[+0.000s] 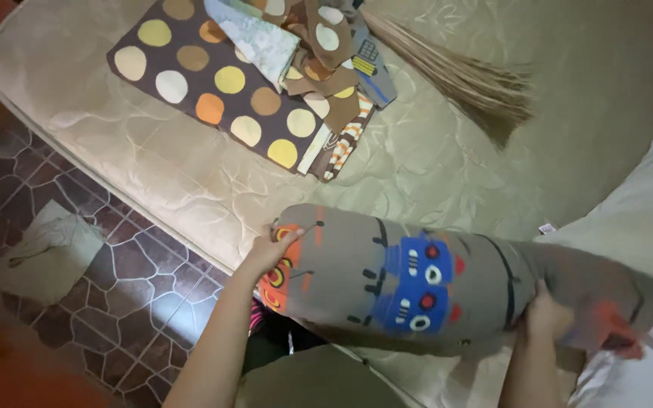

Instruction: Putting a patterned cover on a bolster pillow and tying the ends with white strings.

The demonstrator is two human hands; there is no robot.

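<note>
- Left hand (272,249): fingers spread and curled over the near end of the bolster (417,283), gripping its rounded cap where an orange print shows.
- Right hand (546,316): closed around the bolster from below, toward the far end, pinching the grey cover; fingertips hidden behind the fabric.
- Bolster: long grey cylinder with a blue robot-like figure at mid-length, dark stitch-like lines and red-orange patches at both ends; held crosswise between the two hands, raised over the mattress edge, its right end lying against the pillow (644,227).
- Pillow: white, at the right border, partly behind the bolster.
- Mattress (190,166): beige, quilted, bare of sheets; it fills most of the view.
- Folded cloth (213,83): brown with cream, yellow and orange dots, lying flat near the far corner of the mattress, well apart from the hands.
- Fabric pile (326,68): mixed dotted and striped pieces, heaped just beside and partly over the folded cloth.
- Broom (462,75): straw bristles fanned on the mattress, right of the pile.
- Floor (137,287): dark stone-pattern tiles at left, with a pale rag (47,257) lying on them.
</note>
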